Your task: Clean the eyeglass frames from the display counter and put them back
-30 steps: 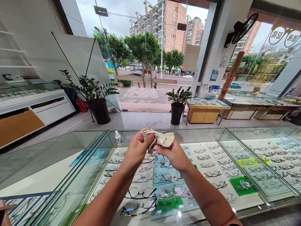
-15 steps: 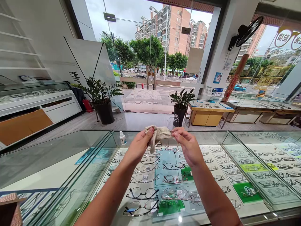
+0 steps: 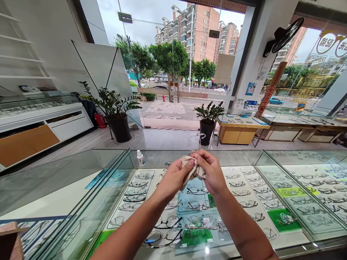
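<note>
Both hands meet above the glass display case. A pale beige cloth (image 3: 187,172) is bunched in my left hand (image 3: 176,177), whose thumb presses on it. My right hand (image 3: 213,169) is closed on a pair of thin-rimmed eyeglasses (image 3: 194,143). One clear lens of the eyeglasses stands up above the fingers; the other is hidden by the cloth and hands. Part of the cloth also lies against my right fingers. A small white bottle (image 3: 140,158) stands on the case to the left of my hands.
Rows of eyeglass frames (image 3: 168,222) lie under the glass of the display case (image 3: 238,159). Beyond it are two potted plants (image 3: 119,126) (image 3: 207,126), a wooden display cabinet (image 3: 234,135) and a glass storefront. A box (image 3: 12,240) sits at the lower left edge.
My hands have come together, the left moving right with the cloth. The cloth is now bunched around the lower part of the eyeglasses, and their visible lens has shifted slightly left.
</note>
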{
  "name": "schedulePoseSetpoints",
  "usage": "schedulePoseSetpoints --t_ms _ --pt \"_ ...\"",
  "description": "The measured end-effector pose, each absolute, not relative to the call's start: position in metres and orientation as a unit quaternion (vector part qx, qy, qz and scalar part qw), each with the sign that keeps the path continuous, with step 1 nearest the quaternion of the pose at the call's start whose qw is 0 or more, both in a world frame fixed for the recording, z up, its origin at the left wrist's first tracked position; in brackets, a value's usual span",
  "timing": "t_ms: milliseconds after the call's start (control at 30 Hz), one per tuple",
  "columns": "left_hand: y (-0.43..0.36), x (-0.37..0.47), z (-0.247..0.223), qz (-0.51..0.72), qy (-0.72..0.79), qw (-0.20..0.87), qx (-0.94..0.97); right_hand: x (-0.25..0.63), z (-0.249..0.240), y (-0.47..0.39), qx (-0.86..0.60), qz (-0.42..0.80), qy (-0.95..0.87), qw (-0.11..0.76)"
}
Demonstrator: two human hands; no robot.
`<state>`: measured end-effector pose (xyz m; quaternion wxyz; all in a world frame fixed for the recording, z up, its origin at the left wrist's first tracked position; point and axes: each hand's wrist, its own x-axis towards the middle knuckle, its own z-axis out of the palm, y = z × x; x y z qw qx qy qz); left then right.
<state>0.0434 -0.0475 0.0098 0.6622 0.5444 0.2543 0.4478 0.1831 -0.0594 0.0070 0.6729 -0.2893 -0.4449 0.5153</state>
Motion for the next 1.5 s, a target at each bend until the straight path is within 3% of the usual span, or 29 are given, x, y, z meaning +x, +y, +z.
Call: schedulePoseSetpoints --t_ms 300,533,1033,1300,1500 --pt "-0.042 0.049 -0.002 0.437 0.273 0.646 0.563 0.184 0.008 -0.063 -0.304 0.445 -0.430 0.725" --pt "-0.047 0.047 -0.001 0.431 0.236 0.691 0.530 0.183 0.010 -0.061 -0.285 0.478 -0.387 0.735" --pt "-0.054 0.054 -0.005 0.526 0.257 0.608 0.536 0.174 0.005 -0.066 -0.246 0.515 -0.421 0.705" --pt "-0.045 0.035 0.010 0.420 0.228 0.681 0.555 0.182 0.008 -0.065 -0.248 0.485 -0.451 0.707" --pt "-0.049 0.044 0.000 0.507 0.242 0.619 0.549 0.178 0.000 -0.063 -0.239 0.440 -0.513 0.698"
